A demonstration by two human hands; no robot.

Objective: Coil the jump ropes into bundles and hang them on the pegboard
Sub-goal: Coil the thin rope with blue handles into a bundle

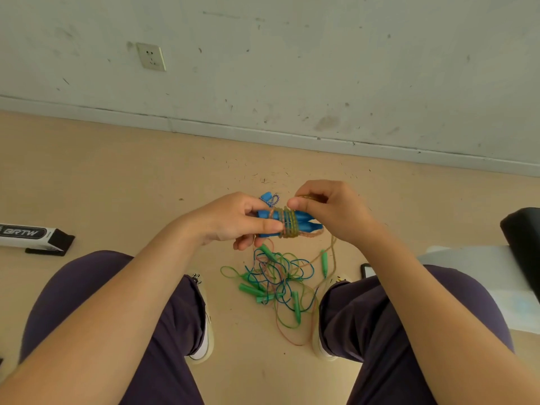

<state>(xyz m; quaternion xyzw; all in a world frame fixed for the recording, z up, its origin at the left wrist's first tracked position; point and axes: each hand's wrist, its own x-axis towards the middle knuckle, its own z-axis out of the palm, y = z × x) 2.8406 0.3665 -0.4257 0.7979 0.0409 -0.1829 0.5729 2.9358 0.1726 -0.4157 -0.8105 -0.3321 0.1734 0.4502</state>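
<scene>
Far left on the floor: a white box w/ black end (32,235), lying flat by the leg, no part in the job by the look of it. Left hand (233,222) grips the pair of blue handles (304,225) side by side, fingers curled under & thumb on top – prob to keep both handles parallel so the cord winds evenly and the turns don't slip. Around the handles' middle sit several tight turns of yellowish cord (287,222); the wrap looks well under way but not done, since slack trails down to the floor. Right hand (330,213) pinches that cord between thumb & curled fingers just above the handles' right end, likely keeping tension for the next turn. Behind the hands, another blue handle w/ blue-white cord (270,198) lies on the floor. Below, between the shoes, a tangled pile of green-handled ropes (274,283) waits uncoiled. Right edge: phone (367,270) on a pale surface. No pegboard in view, so hanging comes later
</scene>
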